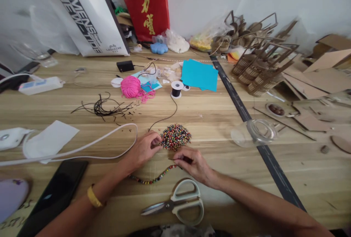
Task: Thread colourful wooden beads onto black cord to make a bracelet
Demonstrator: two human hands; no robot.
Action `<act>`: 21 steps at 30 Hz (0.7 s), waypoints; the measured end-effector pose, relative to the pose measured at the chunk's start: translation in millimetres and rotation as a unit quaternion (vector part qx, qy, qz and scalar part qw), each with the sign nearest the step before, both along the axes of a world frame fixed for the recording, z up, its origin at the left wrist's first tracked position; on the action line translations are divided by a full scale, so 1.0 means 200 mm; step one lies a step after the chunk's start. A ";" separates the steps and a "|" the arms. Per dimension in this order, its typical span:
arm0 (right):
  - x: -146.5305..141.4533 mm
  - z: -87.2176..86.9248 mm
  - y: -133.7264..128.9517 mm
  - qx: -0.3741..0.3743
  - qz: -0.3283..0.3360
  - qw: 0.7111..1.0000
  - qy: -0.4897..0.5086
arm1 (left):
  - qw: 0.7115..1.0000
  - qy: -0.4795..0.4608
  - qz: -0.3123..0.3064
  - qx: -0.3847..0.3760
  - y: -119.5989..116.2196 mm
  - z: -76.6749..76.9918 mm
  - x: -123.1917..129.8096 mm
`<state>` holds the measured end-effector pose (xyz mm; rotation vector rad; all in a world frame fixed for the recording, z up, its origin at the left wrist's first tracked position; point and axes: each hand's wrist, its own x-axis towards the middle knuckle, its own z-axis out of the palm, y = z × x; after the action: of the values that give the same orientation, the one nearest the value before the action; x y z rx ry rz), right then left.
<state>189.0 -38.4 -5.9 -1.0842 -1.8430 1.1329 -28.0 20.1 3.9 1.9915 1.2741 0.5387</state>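
A heap of small multicoloured beads (176, 136) lies on the wooden table. At its left edge is my left hand (144, 148), thumb and fingertips together; anything between them is too small to make out. Just below the heap, my right hand (193, 163) pinches the end of a dark cord (171, 159). A curved string of beads (152, 181) rests under and between the hands, its left end partly hidden by my left forearm. White-handled scissors (175, 204) lie nearer to me. Behind the heap stands a spool of black cord (177, 89), its loose cord running toward my left hand.
A pink yarn ball (131, 87), cut black cords (101, 107) and blue sheets (200, 75) lie farther back. A black phone (57, 193) and white cable (109, 137) are at left. To the right are a glass jar (261, 132) and small baskets (257, 78).
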 end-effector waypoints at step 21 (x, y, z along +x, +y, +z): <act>0.01 0.01 -0.02 -0.010 0.033 0.999 0.041 | 0.993 -0.079 0.001 -0.083 0.05 0.02 -0.05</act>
<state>190.6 -42.5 -4.7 -0.9794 -1.8186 1.2192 -38.4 30.3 8.1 1.7755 1.1845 0.5609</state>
